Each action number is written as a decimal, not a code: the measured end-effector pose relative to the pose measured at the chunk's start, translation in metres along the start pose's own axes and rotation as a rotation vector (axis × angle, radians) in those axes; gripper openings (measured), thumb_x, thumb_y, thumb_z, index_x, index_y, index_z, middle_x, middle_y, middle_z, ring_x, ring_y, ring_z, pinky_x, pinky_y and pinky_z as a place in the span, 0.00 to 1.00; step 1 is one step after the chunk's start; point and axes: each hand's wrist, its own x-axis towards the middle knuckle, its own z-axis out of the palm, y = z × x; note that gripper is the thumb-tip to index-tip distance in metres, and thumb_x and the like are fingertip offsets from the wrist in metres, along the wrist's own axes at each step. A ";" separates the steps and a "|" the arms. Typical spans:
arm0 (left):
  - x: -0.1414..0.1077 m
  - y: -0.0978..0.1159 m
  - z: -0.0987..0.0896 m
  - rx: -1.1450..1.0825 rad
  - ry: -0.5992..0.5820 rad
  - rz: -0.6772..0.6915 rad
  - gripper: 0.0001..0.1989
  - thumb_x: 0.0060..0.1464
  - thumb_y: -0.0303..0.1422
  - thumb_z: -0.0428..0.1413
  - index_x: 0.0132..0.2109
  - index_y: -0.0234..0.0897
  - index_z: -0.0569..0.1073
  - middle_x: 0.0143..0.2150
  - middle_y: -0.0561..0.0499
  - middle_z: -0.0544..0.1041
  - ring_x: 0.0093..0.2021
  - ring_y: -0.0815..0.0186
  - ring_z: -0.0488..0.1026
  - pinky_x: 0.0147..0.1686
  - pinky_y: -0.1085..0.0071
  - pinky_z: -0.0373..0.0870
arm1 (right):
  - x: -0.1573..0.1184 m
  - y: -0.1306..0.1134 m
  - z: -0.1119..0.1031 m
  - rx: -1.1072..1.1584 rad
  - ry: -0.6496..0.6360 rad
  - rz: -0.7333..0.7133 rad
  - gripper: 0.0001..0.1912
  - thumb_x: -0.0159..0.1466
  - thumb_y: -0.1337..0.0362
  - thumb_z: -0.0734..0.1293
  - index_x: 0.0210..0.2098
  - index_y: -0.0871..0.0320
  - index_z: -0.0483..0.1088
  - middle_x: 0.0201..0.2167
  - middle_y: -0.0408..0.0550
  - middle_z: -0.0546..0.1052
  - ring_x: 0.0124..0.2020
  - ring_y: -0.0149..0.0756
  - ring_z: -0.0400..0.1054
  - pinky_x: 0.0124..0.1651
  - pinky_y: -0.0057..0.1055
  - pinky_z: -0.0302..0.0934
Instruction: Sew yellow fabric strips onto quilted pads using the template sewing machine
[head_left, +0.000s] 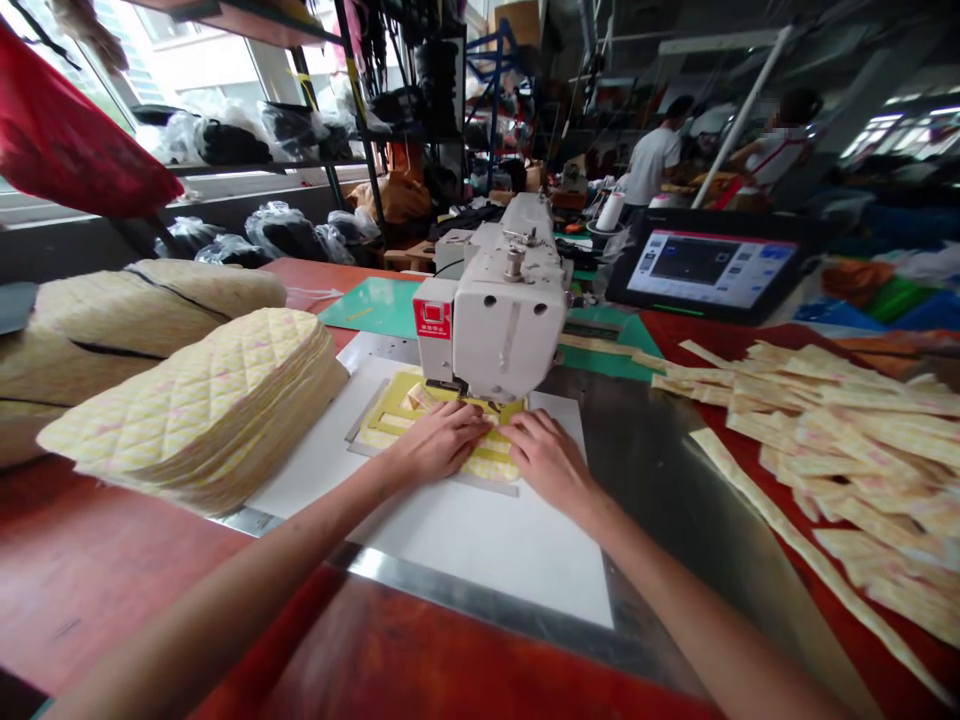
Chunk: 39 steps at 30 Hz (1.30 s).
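One red tabletop [322, 650]: spread beneath the equipment and cloth; smooth-looking, so probably little drag on fabric.
Industrial sewing machine [510, 320]: white, bulky, directly over the work; in the way of any straight lift or push farther back.
White sheet [480, 560]: flat over part of a metal plate [649, 460], under the work.
Strip pile [847, 420]: loose pale-yellow fabric strips at right, well apart from both hands; likely light, limp, prone to tangling.
Quilted stack [210, 390]: many pale-yellow panels at left; soft singly, probably bulky and weighty together, limiting sideways room.
Monitor [709, 265]: lit, behind and right of the work.
Slotted yellow template [391, 395]: on the white sheet, partly under the machine head; apparently thin and stiff, best taken by the outer rim.
Quilted panel [491, 468]: at the template's near side, beside the fingertips; probably light, soft, springy, hardly fragile, yet quick to wrinkle; best held flat near the margin.
Left hand [442, 440]: palm down, fingers extended and close together on the work; cannot tell whether pinching cloth.
Right hand [549, 455]: fingers bent at the template's right edge; grip hidden, cannot tell.
Folded strip [418, 398]: on the template, just beyond the left hand; likely limp, easily displaced; best pinched by one end.
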 end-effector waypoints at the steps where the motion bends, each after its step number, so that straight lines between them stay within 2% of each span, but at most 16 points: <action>1: -0.001 0.001 -0.001 0.030 -0.004 -0.018 0.21 0.67 0.29 0.49 0.63 0.37 0.72 0.53 0.40 0.77 0.54 0.53 0.73 0.57 0.52 0.72 | 0.000 0.000 0.000 0.003 0.001 0.005 0.18 0.66 0.75 0.65 0.50 0.53 0.77 0.43 0.51 0.76 0.48 0.46 0.68 0.52 0.43 0.66; 4: -0.004 0.004 -0.002 0.016 0.025 -0.055 0.21 0.67 0.28 0.48 0.63 0.34 0.73 0.50 0.39 0.77 0.51 0.54 0.74 0.53 0.55 0.74 | -0.001 0.001 0.000 0.017 0.001 0.012 0.18 0.67 0.76 0.65 0.51 0.53 0.77 0.42 0.50 0.75 0.47 0.46 0.67 0.52 0.42 0.66; 7: -0.007 0.005 -0.002 -0.075 0.079 -0.072 0.19 0.67 0.28 0.48 0.60 0.32 0.74 0.53 0.39 0.78 0.54 0.56 0.74 0.57 0.58 0.73 | -0.001 0.002 0.001 0.032 0.010 0.010 0.19 0.66 0.76 0.65 0.51 0.53 0.77 0.42 0.50 0.75 0.47 0.46 0.67 0.52 0.42 0.66; 12: -0.011 0.007 -0.002 -0.146 0.112 -0.101 0.18 0.67 0.30 0.50 0.60 0.32 0.75 0.58 0.40 0.79 0.59 0.56 0.75 0.62 0.58 0.72 | -0.006 0.006 -0.001 0.047 0.019 0.011 0.20 0.66 0.77 0.64 0.52 0.53 0.78 0.41 0.50 0.75 0.46 0.46 0.67 0.51 0.43 0.66; 19: -0.003 0.009 0.009 -0.196 0.138 -0.096 0.19 0.64 0.29 0.52 0.60 0.33 0.75 0.59 0.39 0.79 0.61 0.56 0.75 0.63 0.59 0.72 | -0.013 0.018 -0.004 0.036 0.025 0.018 0.21 0.67 0.76 0.63 0.53 0.52 0.78 0.41 0.50 0.75 0.45 0.45 0.68 0.51 0.44 0.67; 24: 0.006 0.000 0.014 -0.222 0.191 -0.125 0.20 0.60 0.27 0.54 0.58 0.34 0.76 0.57 0.39 0.80 0.57 0.55 0.78 0.60 0.57 0.74 | -0.007 0.022 -0.006 0.012 0.045 -0.014 0.20 0.67 0.77 0.64 0.51 0.53 0.78 0.40 0.50 0.76 0.45 0.45 0.68 0.50 0.43 0.67; 31: 0.002 -0.008 0.008 -0.230 0.206 -0.175 0.21 0.55 0.25 0.54 0.55 0.32 0.78 0.55 0.38 0.81 0.55 0.55 0.79 0.58 0.58 0.75 | 0.002 0.011 -0.003 0.047 0.063 -0.070 0.14 0.68 0.76 0.64 0.45 0.56 0.79 0.37 0.48 0.76 0.43 0.41 0.69 0.49 0.38 0.66; 39: -0.011 0.001 -0.002 -0.207 0.186 -0.183 0.19 0.56 0.25 0.55 0.54 0.34 0.78 0.52 0.40 0.82 0.51 0.57 0.79 0.54 0.61 0.77 | -0.001 -0.002 -0.002 0.022 0.035 -0.096 0.11 0.67 0.75 0.65 0.42 0.57 0.78 0.37 0.49 0.75 0.44 0.42 0.68 0.48 0.38 0.66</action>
